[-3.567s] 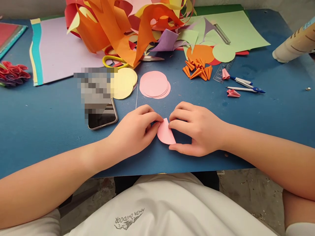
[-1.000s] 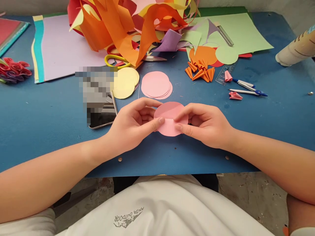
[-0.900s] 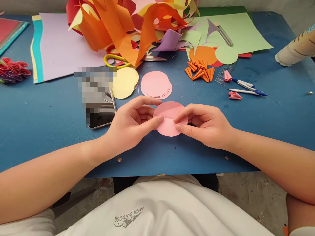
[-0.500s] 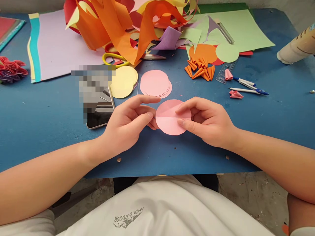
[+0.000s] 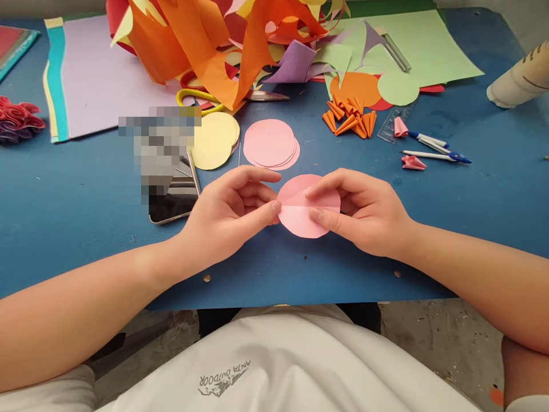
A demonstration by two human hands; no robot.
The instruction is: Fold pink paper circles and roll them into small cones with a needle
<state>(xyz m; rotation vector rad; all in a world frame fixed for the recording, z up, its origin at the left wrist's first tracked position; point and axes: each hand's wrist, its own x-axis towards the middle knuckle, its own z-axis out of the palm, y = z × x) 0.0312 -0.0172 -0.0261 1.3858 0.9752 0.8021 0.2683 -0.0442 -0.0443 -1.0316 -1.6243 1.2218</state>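
A pink paper circle (image 5: 295, 223) with a straight crease across its middle is held above the table. My right hand (image 5: 364, 212) grips its right side, thumb and index finger on the upper face and the other fingers behind. At the left edge of the circle, the thumb of my left hand (image 5: 235, 206) presses by the crease, its index finger raised and its remaining fingers partly hidden behind. Just beyond the hands lies a stack of pink paper circles (image 5: 270, 141), beside yellow paper circles (image 5: 214, 143).
A phone (image 5: 171, 206), partly blurred out, lies left of my left hand. Yellow-handled scissors (image 5: 201, 102) rest under orange paper scraps (image 5: 193, 46). Orange paper cones (image 5: 351, 120), a compass (image 5: 437, 154), a small ruler (image 5: 389, 127) and a bottle (image 5: 510, 88) stand or lie to the right.
My left thumb has moved right onto the circle's left edge. The circle has shifted slightly right; my right hand keeps its grip.
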